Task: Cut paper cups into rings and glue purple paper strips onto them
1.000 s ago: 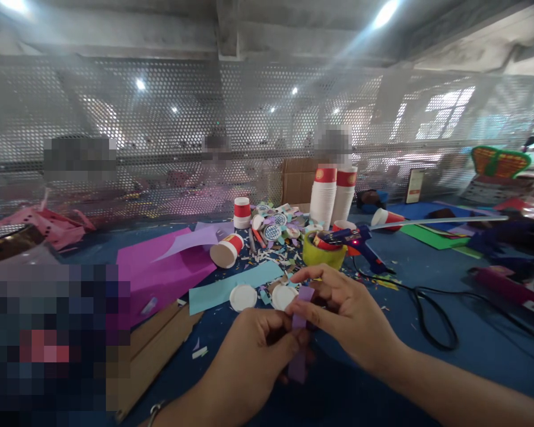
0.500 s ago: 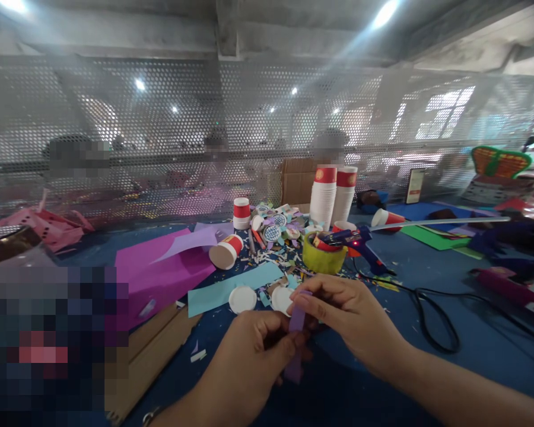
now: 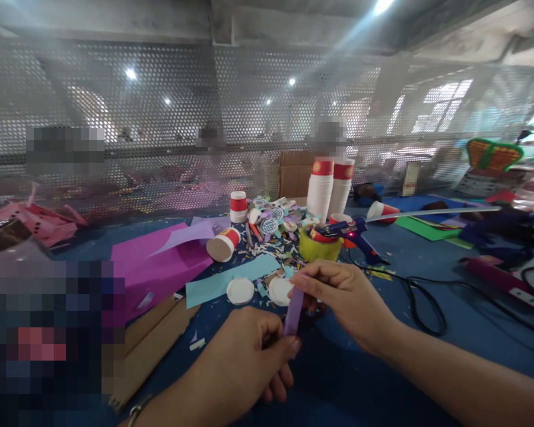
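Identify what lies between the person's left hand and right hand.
The head view shows a purple strip between the left hand and the right hand, pinched by both.

Behind the blue bench (image 3: 365, 391) stands a grey perforated screen (image 3: 169, 71), with a bright paned window (image 3: 445, 104) beyond its right part. 1 strong lamp (image 3: 383, 6) lights the concrete ceiling (image 3: 115, 21).

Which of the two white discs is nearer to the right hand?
The white disc on the right, partly hidden by the right hand; the left white disc lies in full view.
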`<state>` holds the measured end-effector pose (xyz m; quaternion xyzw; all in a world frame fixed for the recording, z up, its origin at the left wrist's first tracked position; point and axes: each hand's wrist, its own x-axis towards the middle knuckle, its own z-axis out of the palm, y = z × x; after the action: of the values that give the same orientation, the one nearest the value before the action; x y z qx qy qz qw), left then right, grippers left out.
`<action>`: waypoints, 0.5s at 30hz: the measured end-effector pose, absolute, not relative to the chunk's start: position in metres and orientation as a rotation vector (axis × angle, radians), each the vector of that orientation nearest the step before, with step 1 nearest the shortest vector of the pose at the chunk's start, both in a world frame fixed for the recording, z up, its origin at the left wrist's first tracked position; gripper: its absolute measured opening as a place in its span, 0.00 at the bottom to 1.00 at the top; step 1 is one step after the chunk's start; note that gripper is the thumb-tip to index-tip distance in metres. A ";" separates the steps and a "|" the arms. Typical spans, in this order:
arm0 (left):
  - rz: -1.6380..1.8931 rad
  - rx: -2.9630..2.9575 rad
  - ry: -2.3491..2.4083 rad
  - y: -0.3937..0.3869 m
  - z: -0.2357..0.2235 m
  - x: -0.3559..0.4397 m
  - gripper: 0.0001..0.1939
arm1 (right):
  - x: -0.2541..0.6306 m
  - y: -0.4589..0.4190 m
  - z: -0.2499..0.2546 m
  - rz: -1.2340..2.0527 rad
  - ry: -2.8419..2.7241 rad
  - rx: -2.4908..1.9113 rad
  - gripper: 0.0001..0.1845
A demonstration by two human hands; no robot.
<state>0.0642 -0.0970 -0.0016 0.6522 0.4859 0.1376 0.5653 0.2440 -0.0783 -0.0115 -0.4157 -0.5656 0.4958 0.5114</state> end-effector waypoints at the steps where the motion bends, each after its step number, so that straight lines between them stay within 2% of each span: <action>1: 0.329 1.541 1.135 -0.097 -0.001 0.064 0.11 | 0.244 -0.078 -0.011 1.197 -1.351 -1.001 0.11; 9: 0.363 1.522 1.042 -0.106 0.007 0.067 0.07 | 0.248 -0.075 -0.013 1.270 -1.326 -0.955 0.13; 15: 0.207 1.539 0.977 -0.106 0.010 0.069 0.12 | 0.251 -0.075 -0.015 1.391 -1.353 -0.936 0.16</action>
<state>0.0693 -0.1062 0.0102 0.6660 0.4227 0.0897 0.6080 0.2510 -0.0750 -0.0146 -0.3827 -0.5530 0.5687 0.4737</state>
